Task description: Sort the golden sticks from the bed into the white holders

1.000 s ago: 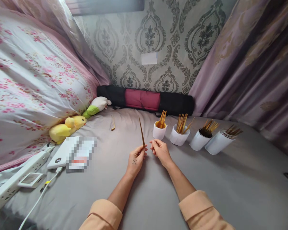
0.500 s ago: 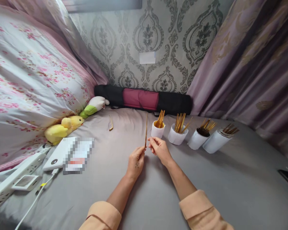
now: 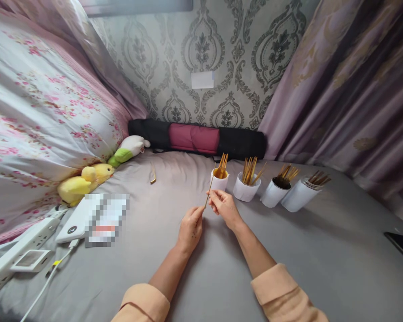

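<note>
My left hand (image 3: 190,230) is closed round the lower end of a thin brown chopstick (image 3: 211,182), which tilts up and to the right. My right hand (image 3: 224,206) pinches the same chopstick with thumb and forefinger, just above the left fingers. Beyond my right hand stands a white-wrapped cup (image 3: 219,182) with several light brown chopsticks in it. To its right is a wider white-wrapped cup (image 3: 246,192), also holding chopsticks. Farther right come a dark-lined cup (image 3: 273,195) and a tilted-looking white jar (image 3: 299,197), each with darker chopsticks.
A small gold-coloured object (image 3: 153,178) lies on the grey sheet (image 3: 147,268). On the left are plush toys (image 3: 87,180), a power bank (image 3: 79,221), a cable (image 3: 43,288) and a power strip (image 3: 30,239). A black and red roll bag (image 3: 195,138) lies along the wall.
The chopstick has tipped from nearly upright to leaning right. My right fingers, apart from it before, now pinch it. The view has shifted slightly.
</note>
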Demonstrator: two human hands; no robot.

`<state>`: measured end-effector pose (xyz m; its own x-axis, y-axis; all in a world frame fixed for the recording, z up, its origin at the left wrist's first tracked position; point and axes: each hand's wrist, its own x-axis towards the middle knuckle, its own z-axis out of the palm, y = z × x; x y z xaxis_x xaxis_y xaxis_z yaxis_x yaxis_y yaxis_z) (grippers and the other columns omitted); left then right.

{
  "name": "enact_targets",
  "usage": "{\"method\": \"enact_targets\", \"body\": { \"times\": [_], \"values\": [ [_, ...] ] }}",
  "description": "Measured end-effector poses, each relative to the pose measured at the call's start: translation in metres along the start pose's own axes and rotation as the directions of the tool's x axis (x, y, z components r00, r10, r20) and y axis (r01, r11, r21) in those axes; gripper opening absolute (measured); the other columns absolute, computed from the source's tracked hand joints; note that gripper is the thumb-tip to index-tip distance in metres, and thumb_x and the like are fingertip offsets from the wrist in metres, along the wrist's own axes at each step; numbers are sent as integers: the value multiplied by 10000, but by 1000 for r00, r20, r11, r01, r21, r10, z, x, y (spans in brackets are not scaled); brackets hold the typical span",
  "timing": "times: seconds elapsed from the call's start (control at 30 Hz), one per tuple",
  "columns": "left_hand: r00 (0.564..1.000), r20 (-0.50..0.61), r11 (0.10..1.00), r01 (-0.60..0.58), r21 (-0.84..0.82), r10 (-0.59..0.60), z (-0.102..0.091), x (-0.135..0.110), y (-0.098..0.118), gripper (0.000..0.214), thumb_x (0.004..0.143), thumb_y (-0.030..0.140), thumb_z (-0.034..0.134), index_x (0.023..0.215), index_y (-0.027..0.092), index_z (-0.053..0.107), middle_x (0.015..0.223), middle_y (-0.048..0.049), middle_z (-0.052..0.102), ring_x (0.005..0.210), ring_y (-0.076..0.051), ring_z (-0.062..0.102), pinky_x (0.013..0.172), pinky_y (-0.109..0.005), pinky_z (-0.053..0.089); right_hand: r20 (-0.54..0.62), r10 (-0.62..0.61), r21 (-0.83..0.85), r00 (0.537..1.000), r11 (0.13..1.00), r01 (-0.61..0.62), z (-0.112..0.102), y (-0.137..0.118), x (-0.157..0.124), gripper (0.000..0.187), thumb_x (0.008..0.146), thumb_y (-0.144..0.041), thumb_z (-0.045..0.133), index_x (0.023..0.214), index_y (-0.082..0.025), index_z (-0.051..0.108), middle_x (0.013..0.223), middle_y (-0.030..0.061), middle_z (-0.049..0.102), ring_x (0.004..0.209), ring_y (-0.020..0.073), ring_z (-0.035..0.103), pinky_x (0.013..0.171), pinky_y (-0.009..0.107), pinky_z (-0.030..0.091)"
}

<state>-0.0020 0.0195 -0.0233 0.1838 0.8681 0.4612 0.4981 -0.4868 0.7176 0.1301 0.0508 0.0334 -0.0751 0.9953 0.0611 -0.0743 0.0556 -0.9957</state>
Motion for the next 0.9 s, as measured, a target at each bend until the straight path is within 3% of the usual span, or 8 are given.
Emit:
{"method": "enact_targets", "body": {
  "times": [0.5,0.9],
  "values": [
    [1000,28,987,-10,163,6,-1,-1,7,336,834,130,341,1088,194,551,942,-83,565,881,-160,531,789,-297,430,-18,14,-3,1000,1000,-14,-4,4,1,337,749,-477,504,819,-151,555,585,-26,490,393,44,364,327,169,246],
    [999,-2,997,43,58,-43,-1,0,9,284,830,157,366,1015,188,578,882,-70,561,809,-148,530,759,-285,420,-26,-1,-57,1000,998,0,-6,7,3,333,723,-478,523,763,-148,539,590,-13,518,398,47,381,332,170,268]
  ]
}}
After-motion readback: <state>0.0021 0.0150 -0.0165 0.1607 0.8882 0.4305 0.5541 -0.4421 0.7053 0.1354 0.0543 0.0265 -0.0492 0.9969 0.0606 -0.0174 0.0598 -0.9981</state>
